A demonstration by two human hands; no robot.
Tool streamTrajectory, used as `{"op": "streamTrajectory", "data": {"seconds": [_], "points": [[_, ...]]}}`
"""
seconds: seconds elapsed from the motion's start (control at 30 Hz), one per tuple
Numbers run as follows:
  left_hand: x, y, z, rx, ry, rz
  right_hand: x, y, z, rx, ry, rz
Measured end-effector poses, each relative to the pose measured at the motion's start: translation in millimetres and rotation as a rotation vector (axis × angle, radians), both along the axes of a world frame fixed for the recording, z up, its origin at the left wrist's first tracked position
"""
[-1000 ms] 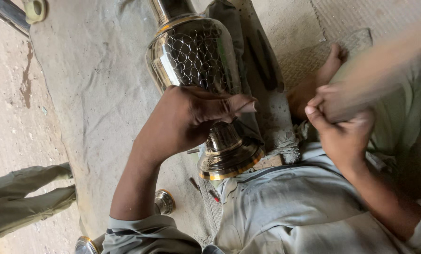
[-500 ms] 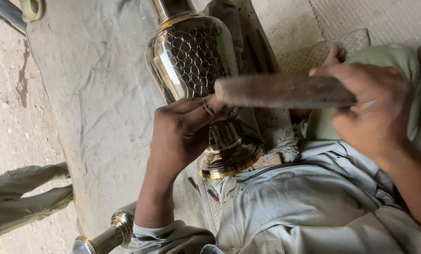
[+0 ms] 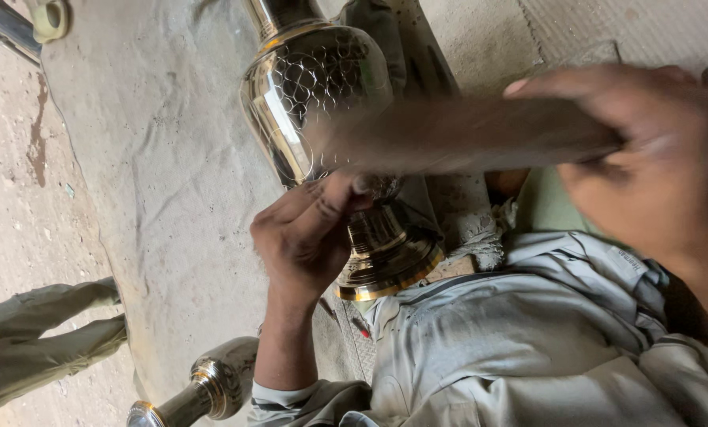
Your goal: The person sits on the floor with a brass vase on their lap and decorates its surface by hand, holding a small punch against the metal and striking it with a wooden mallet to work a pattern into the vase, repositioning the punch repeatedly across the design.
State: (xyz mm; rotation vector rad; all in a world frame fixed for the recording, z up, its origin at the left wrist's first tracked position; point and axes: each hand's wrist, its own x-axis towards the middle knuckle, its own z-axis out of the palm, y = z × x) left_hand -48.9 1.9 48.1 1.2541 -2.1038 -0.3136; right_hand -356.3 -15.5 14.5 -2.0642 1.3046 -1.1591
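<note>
Head view: left hand (image 3: 306, 237), fingers pinched at the brass vase (image 3: 322, 126) neck, steadies it; right hand (image 3: 647, 166), fingers wrapped, grips a blurred wooden mallet (image 3: 465, 134) over it.

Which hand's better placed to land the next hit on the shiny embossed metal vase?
Right, probably. The right hand grips the motion-blurred brown wooden bat, which lies across the shiny embossed metal vase. The left hand is curled against the vase's narrow stem, apparently steadying it.

Silver vase (image 3: 310, 103) with scale pattern, gold-edged foot; grey-blue shirt (image 3: 496, 348)
</note>
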Motion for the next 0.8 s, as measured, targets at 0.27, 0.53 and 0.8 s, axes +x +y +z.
{"op": "streamTrajectory", "data": {"seconds": [0.27, 0.53, 0.8], "points": [[-6, 8, -30, -0.160, 0.255, 0.102, 6, -28, 26, 0.179, 0.383, 0.045], [-7, 10, -44, -0.282, 0.274, 0.157, 8, -46, 38, 0.055, 0.338, 0.213], [-8, 15, -40, -0.305, 0.164, 0.192, 5, -41, 73, 0.233, 0.150, 0.350]]}}
